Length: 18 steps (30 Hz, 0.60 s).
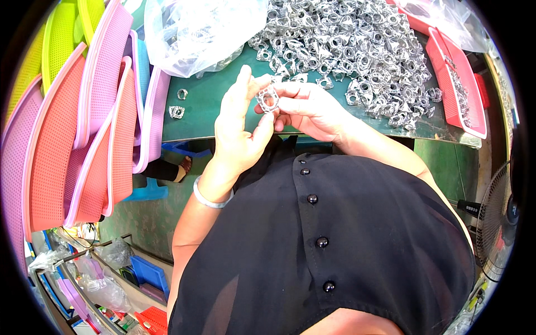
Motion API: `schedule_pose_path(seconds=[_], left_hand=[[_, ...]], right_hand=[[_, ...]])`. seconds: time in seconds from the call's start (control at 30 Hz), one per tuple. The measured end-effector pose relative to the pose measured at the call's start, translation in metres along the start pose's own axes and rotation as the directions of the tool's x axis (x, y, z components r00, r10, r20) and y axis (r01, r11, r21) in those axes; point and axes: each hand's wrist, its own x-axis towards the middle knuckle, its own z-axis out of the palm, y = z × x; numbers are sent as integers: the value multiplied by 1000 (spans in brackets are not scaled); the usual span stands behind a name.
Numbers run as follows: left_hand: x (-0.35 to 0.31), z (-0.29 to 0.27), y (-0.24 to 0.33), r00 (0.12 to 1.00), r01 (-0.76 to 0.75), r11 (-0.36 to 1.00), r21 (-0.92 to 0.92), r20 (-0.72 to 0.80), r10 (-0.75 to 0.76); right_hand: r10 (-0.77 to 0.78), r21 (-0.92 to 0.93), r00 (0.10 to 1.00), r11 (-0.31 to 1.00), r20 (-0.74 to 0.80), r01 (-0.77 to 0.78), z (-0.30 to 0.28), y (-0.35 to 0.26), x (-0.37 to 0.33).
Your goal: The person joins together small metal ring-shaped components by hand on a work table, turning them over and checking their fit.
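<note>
A silver metal ring piece (pixel 267 99) with a large oval opening is held up between my two hands, just above the table's near edge. My left hand (pixel 239 120) has its thumb at the piece's lower edge and a finger at its upper left, while other fingers stretch upward. From the other side, my right hand (pixel 310 110) pinches the piece between thumb and fingers. Beyond my hands lies a large heap of similar silver pieces (pixel 340 39) on the green table (pixel 206 114). Two loose pieces (pixel 176 112) rest on the table left of my left hand.
A clear plastic bag (pixel 204 33) of pieces lies at the far left of the table. Pink baskets (pixel 458 89) stand at the right, the nearer one holding small metal parts. Stacked colourful perforated baskets (pixel 53 151) crowd the left side. A fan (pixel 494 209) stands at the lower right.
</note>
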Motion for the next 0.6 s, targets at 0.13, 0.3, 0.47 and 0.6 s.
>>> schedule_pose_path(seconds=[0.13, 0.3, 0.47, 0.6], left_hand=[[0, 0, -2, 1000, -15, 1000, 1, -7, 15], [0, 0, -2, 1000, -6, 1000, -20, -13, 6], [-2, 0, -1, 998, 6, 997, -82, -66, -12], [-6, 0, -1, 968, 207, 923, -326, -70, -242]], right_hand=[[3, 37, 1000, 999, -9, -2, -2, 2, 1], [-5, 72, 1000, 997, 0, 5, -3, 4, 2], [3, 6, 999, 1000, -46, -2, 3, 1, 3], [-84, -196, 995, 978, -58, 72, -1, -5, 4]])
